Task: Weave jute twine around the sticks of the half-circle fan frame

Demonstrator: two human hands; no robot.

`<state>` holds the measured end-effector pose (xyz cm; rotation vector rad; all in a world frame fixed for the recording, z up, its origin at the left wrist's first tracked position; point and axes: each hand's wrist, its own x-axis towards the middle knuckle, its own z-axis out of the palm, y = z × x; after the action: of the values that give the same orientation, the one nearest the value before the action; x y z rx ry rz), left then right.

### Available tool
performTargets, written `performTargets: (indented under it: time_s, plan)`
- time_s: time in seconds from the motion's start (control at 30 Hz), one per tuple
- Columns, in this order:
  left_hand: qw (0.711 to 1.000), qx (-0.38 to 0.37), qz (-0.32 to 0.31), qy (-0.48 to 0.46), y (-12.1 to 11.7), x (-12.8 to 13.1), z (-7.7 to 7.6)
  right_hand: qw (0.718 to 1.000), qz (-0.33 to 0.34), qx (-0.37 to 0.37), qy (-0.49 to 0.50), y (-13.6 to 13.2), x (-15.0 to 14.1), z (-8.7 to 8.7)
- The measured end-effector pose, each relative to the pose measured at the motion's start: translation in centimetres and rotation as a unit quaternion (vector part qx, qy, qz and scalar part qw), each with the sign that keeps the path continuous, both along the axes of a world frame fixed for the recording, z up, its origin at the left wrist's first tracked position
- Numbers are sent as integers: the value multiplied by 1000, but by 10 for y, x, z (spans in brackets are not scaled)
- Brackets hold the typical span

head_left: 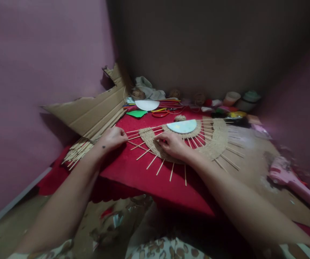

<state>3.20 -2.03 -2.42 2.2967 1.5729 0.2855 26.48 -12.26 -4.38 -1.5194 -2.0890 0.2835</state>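
Observation:
A half-round fan of thin wooden sticks woven with jute twine point(148, 138) lies on a red cloth point(133, 169). A pale blue half-disc point(182, 126) sits at its centre. My left hand point(114, 138) is closed in a pinch at the left stick tips, on a strand of jute twine point(138, 145) that slants to the band's outer edge. Over the woven band, my right hand point(173, 144) has its thumb and fingers pressed together. What lies in that pinch is too small to make out. Part of the weave is hidden under the right hand.
Torn cardboard point(90, 113) leans at the left above a stick bundle point(78, 153). Scissors point(160, 113), a white half-disc point(147, 105) and twine balls point(138, 94) lie at the back. A pink glue gun point(281, 171) rests on flat cardboard point(254, 169) at right.

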Motion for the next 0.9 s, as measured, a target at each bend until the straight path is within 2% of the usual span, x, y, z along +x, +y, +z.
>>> performTargets:
  time_s: [0.27,0.47,0.6,0.8,0.9]
  plan:
    - [999,-35,-21,1,10,-2,-1,1000,-1,2,-11,-1,-1,1]
    - [996,-16,-91,11,13,-3,5,1000,-2,-4,-9,0,-1,0]
    - [997,-34,-66,12,8,-2,4,1000,2,-1,-14,-1,0,1]
    - [991,-102,-50,-70,5,-3,0,992,6,-61,-107,7,-11,24]
    - [990,-106,-47,-78,4,-4,0,984,3,-46,-171,19,-31,33]
